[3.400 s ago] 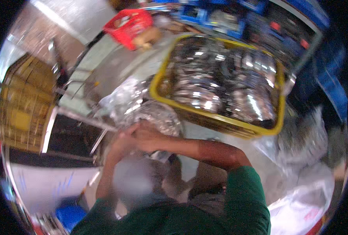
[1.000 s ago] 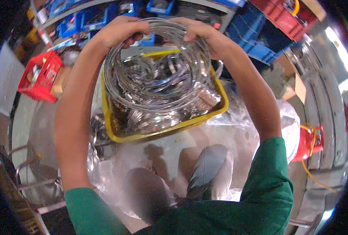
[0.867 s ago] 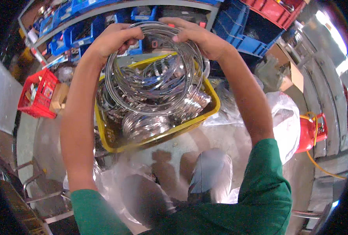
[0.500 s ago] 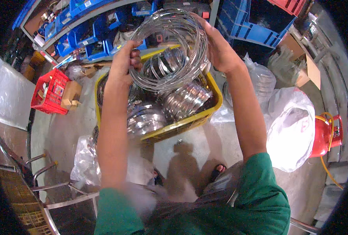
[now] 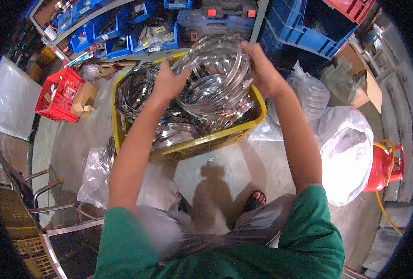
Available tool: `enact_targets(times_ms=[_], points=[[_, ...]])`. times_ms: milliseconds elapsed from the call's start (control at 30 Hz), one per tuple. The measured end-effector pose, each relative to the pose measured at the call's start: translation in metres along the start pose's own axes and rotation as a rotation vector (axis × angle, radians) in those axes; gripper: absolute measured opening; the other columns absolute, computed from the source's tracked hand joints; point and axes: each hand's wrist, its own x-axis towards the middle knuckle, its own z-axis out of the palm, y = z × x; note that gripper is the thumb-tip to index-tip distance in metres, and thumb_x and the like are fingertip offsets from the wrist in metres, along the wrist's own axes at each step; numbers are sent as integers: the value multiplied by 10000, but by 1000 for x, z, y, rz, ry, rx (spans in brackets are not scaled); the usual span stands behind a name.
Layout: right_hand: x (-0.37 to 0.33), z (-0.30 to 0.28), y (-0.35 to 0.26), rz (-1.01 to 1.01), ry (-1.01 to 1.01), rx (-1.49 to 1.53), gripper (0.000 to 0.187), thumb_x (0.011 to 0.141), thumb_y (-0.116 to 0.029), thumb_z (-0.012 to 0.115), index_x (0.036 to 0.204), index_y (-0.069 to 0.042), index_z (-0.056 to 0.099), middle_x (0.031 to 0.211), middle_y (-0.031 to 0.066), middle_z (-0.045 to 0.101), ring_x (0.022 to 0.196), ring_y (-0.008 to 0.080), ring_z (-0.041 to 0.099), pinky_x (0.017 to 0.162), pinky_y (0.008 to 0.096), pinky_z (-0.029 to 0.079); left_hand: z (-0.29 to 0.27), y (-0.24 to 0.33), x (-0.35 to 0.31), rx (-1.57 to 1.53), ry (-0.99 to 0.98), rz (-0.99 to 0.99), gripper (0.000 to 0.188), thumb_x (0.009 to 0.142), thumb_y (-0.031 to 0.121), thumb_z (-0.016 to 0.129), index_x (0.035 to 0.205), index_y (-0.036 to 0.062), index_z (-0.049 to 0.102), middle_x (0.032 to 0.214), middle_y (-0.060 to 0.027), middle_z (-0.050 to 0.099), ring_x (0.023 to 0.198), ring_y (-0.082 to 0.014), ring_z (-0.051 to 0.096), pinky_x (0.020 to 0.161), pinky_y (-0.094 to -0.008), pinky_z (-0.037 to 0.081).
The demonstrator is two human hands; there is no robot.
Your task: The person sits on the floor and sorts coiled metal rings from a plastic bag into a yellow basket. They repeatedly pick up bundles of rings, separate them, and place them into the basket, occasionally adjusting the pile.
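Note:
A bundle of large shiny metal hoops, which look like hose clamps [image 5: 216, 83], is between my two hands over the yellow basket [image 5: 192, 149]. My left hand [image 5: 169, 84] holds its left edge, thumb lying over the hoops; its other fingers are partly hidden. My right hand [image 5: 268, 74] curls round the right edge, with the fingertips behind the hoops. Beneath and around the bundle, the basket holds more metal hoops [image 5: 176, 133] in stacks. A darker coil of hoops [image 5: 136, 88] lies in its left end.
Blue bins [image 5: 106, 28] fill the shelf behind the basket. A red crate [image 5: 57, 95] stands left, and blue crates [image 5: 304, 28] are stacked at the far right. On the right sit a white sack [image 5: 346, 156] and a red gas cylinder [image 5: 383, 167]. A metal-framed chair [image 5: 71, 228] stands near left.
Both hands have come lower and nearer with the hoop bundle, which now sits down against the basket's contents. My left hand has shifted right, uncovering the dark coil.

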Motion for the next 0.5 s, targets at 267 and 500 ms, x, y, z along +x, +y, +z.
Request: enact_targets(times_ms=[267,500], points=[[37,7,53,-318,173,-324,655,1007,-498,385,1351,30,564,1304,185,619,1199,273,566,1092,370,371,-9,-29,-4,382,-4,188,634,896,285,689,1389,-48,472,1342,-320,529,1239,-453,536,1054,-496,447],[44,29,54,-258,171,-303,562,1012,-372,424,1429,-8,525,1356,146,605,1237,249,578,1038,341,452,-28,-34,-7,378,65,705,766,871,176,709,1526,30,341,1437,-273,500,1315,-449,495,1109,-469,410]])
